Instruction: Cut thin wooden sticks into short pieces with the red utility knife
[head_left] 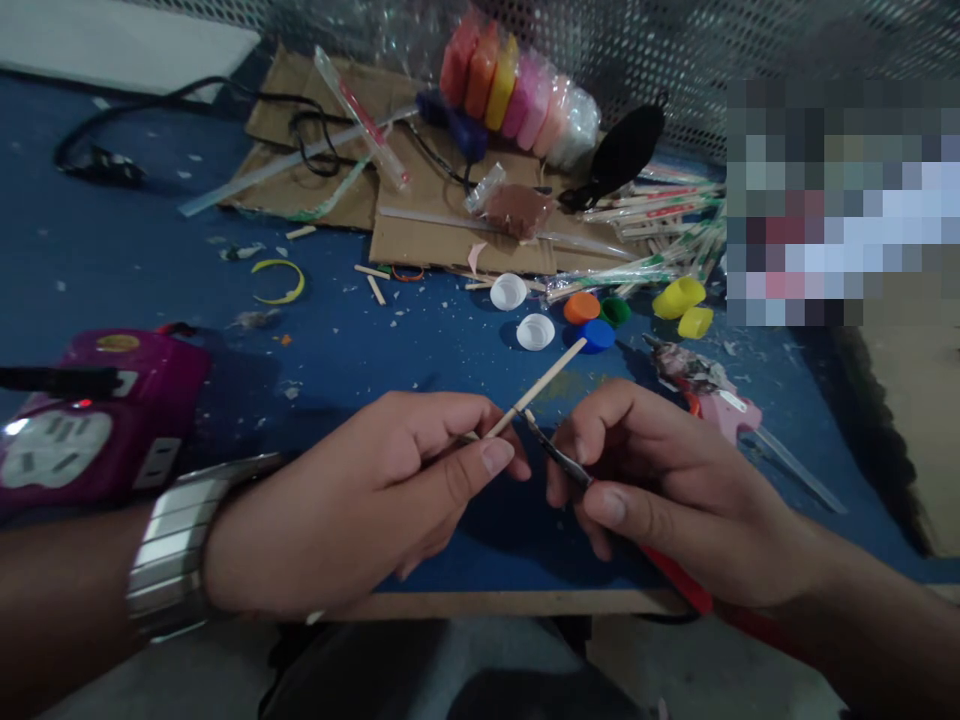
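Observation:
My left hand (375, 490), with a metal-banded watch (176, 545) on the wrist, pinches a thin wooden stick (551, 375) between thumb and fingers. The stick slants up to the right over the blue table. My right hand (660, 480) is closed around a red-handled cutting tool (566, 462) with dark jaws. Its jaws point up-left and meet the stick just beyond my left fingertips. A short pale piece of wood shows by the jaw tip. The palm hides the tool's pivot and part of its handles.
A purple power strip (142, 390) stands left. Bottle caps (596, 336) lie ahead of my hands, with a pink glue gun (727, 405) at right. Behind are cardboard (457, 235), packs of coloured clay (510, 90) and wrapped sticks (660, 225). A pixelated patch covers the upper right.

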